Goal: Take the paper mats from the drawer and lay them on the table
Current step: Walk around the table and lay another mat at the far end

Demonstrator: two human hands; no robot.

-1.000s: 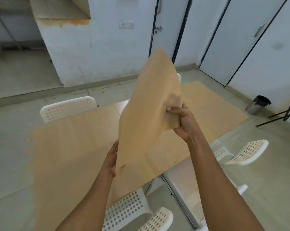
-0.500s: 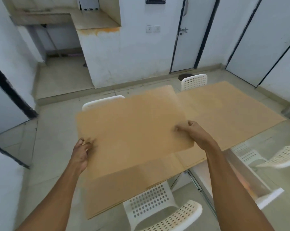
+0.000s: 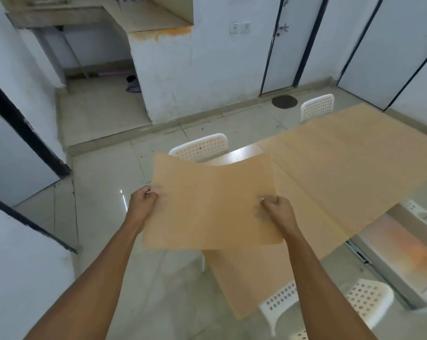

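Two hands grip my brown paper mat (image 3: 212, 204): left hand (image 3: 142, 204) pinches its left edge, right hand (image 3: 277, 212) its right, above the mat-covered table (image 3: 239, 154) beyond my right hand.

We see our left hand (image 3: 144, 201) and right hand (image 3: 277, 210) pinching the side edges of a tan rectangular paper mat (image 3: 213, 204), held nearly flat above the mat-covered desk (image 3: 242, 155), with white perforated plastic chairs (image 3: 202, 148) around it.
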